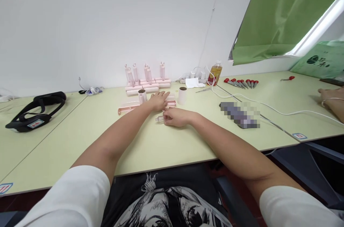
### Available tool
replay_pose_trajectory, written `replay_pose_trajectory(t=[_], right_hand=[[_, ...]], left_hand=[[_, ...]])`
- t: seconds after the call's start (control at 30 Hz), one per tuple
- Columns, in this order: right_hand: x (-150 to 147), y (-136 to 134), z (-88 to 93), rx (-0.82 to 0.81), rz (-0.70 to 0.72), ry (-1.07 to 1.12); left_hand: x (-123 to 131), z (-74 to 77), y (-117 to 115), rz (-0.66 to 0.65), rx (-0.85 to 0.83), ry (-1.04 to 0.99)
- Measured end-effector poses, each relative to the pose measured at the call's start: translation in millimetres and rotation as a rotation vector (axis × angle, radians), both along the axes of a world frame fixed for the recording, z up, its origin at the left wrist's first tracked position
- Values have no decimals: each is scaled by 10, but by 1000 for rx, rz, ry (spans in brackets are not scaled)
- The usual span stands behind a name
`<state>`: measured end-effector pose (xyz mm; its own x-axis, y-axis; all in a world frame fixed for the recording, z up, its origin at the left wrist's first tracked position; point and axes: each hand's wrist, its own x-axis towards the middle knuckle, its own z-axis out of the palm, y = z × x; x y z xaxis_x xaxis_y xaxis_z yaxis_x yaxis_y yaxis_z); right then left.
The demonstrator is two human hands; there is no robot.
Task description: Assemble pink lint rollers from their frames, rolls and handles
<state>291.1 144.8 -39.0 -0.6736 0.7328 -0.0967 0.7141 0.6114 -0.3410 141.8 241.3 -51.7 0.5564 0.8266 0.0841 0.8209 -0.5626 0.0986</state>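
My left hand (pixel 160 100) reaches to the middle of the table with its fingers stretched out over pink and clear plastic parts. Close by, my right hand (pixel 176 116) is closed round a clear plastic handle (pixel 159 119) that pokes out to its left. Beneath and beside my hands lie pink half-shell cases (pixel 128 109), partly hidden. A paper roll with a cardboard core (pixel 182 96) stands to the right, and another roll (pixel 142 96) stands behind my left forearm. Along the wall, several clear pinkish handles (pixel 130 77) stand upright near pink-white cylinders (pixel 134 92).
A black headset (pixel 37 112) lies left. Toward the back right are a drink bottle (pixel 215 73), power strip (pixel 197 76), tweezers (pixel 203 90) and red-handled tools (pixel 240 83). A white cable (pixel 268 105) crosses past a pixelated dark object (pixel 239 115). Another person's hand (pixel 333 98) rests far right.
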Motion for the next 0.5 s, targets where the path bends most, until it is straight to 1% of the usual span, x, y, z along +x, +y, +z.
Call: replay_pose_trajectory(t=[0.2, 0.33, 0.5], right_hand=[[-13, -11, 6, 13, -17, -3], [-7, 6, -12, 26, -16, -2], [-7, 2, -17, 45, -14, 2]], left_hand=[[3, -15, -104, 24, 17, -19], [13, -5, -114, 17, 42, -30], [-40, 6, -118, -11, 77, -45]])
